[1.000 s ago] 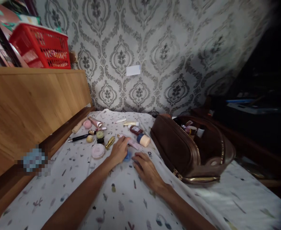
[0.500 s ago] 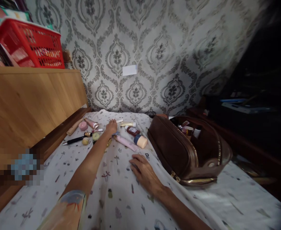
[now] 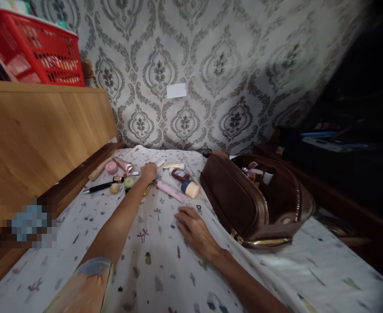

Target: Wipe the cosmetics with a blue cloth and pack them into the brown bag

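Observation:
My left hand [image 3: 149,171] reaches to the far part of the bed, closed among scattered cosmetics; whatever its curled fingers hold is hidden. Just right of it lie a small white item [image 3: 161,163] and a pale yellow tube [image 3: 173,165]. Closer to me are a pink tube [image 3: 170,191], a dark red bottle [image 3: 180,174] and a peach bottle with a navy end [image 3: 190,189]. My right hand [image 3: 196,230] rests on the patterned sheet, fingers loosely stretched and holding nothing. Beside it stands an unzipped brown cosmetic bag [image 3: 233,195] with several items inside.
Left of my left hand lie a black pen-like stick [image 3: 98,187], a pink jar [image 3: 111,167], a green round pot [image 3: 129,182] and a beige tube [image 3: 99,168]. A wooden board [image 3: 48,126] edges the left, below a red basket [image 3: 48,52]. Patterned wall [image 3: 198,56] stands behind.
The whole view has shifted slightly. My left hand looks more tightly curled, and the small white item beside it lies at a steeper angle. My right hand stays on the sheet.

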